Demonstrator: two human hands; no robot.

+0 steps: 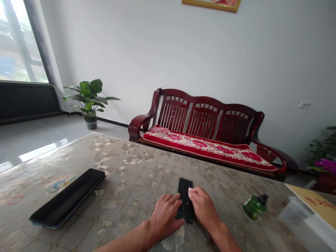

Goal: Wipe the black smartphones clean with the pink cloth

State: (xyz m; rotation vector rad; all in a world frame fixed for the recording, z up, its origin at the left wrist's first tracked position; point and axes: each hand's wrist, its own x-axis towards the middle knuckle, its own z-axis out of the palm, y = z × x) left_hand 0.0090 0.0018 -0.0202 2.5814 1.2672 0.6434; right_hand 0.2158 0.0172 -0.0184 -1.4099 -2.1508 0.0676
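Note:
A black phone (184,196) lies flat on the patterned table (131,175) in front of me. My left hand (164,215) rests on the table with its fingers lying against the phone's left edge. My right hand (202,204) sits over the phone's right side, fingers pinched on a small white cloth or wipe (190,191) that presses on the screen.
A black tablet (68,197) in a case lies to the left. A small green bottle (254,206) lies on its side to the right. A yellow box (315,203) sits at the right edge. Beyond stand a red wooden bench (204,136) and a potted plant (90,99).

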